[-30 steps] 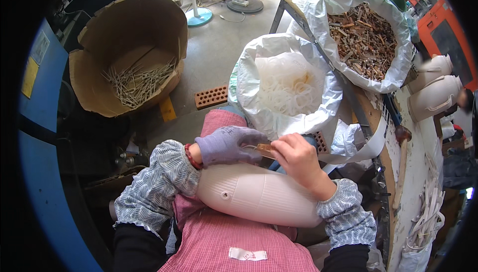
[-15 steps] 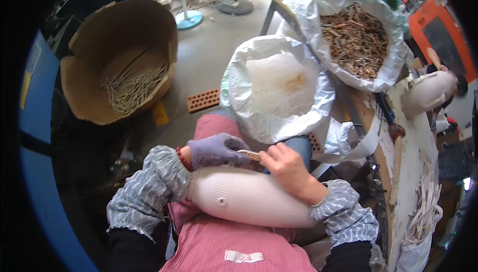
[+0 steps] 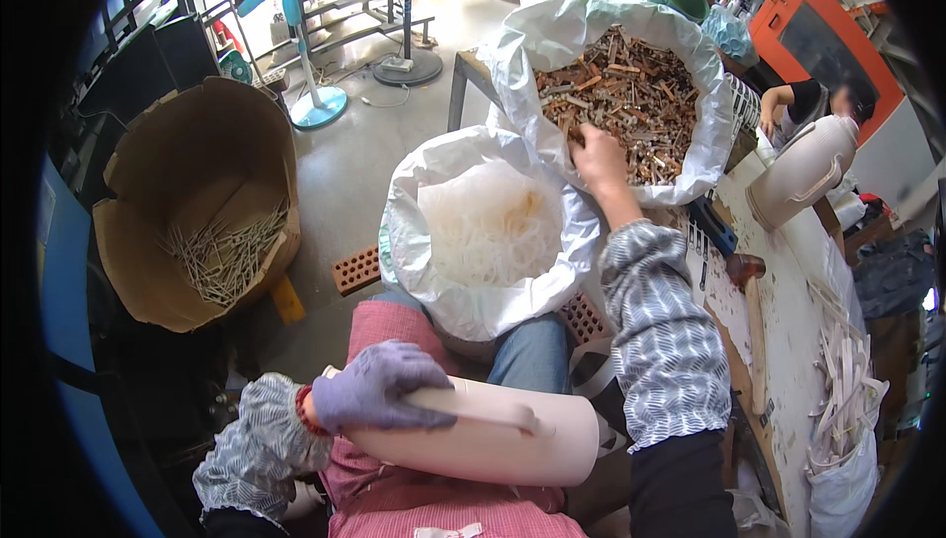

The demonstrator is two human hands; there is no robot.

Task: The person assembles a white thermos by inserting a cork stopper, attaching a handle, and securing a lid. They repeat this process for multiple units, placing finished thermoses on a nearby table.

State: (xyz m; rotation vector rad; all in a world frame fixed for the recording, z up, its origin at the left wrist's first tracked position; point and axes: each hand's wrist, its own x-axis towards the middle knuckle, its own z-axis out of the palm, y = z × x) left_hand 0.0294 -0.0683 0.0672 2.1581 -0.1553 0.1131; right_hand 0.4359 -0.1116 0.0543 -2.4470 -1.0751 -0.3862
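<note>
Across my lap lies a pale pink plastic jug body [image 3: 512, 454] on its side, with its long handle [image 3: 483, 406] uppermost. My left hand [image 3: 389, 385], in a purple glove, grips the jug at that handle. My bare right hand [image 3: 599, 159] reaches to the near left edge of a heap of small brown and rusty strips [image 3: 631, 95]. Its fingers are curled together at the heap, and whatever they pinch is hidden. The heap fills a white plastic-lined bag [image 3: 537, 31].
A nearer white bag [image 3: 414, 287] holds translucent rings. Left stands a cardboard box [image 3: 128, 183] with thin pale sticks; a blue fan [image 3: 320, 104] is beyond. On the right-hand bench [image 3: 778, 282] are another jug [image 3: 803, 168] and a wooden-handled hammer [image 3: 754, 331]. A co-worker [image 3: 798, 109] is behind.
My right hand has left the jug and moved forward to the brown strips. The jug has turned so its handle shows, with my left hand on it. The view has tilted up.
</note>
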